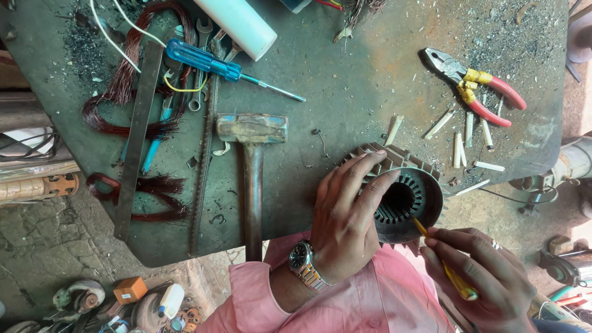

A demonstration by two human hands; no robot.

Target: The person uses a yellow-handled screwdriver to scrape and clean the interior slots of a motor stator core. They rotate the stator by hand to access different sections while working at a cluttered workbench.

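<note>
A finned round motor stator (414, 196) lies on its end at the near edge of the dark metal table (345, 92), its slotted bore facing up. My left hand (345, 216), with a wristwatch, rests over the stator's left rim and holds it. My right hand (484, 280) grips a thin yellow tool (441, 259) whose tip reaches into a slot at the lower rim of the bore.
A hammer (251, 154) lies left of the stator. Behind it are a blue screwdriver (216, 65), spanners, a flat steel bar (137, 132), copper wire coils (123, 92) and a white tube (237, 24). Red-handled pliers (478, 86) and small white strips (459, 145) lie at right. Motor parts sit on the floor below.
</note>
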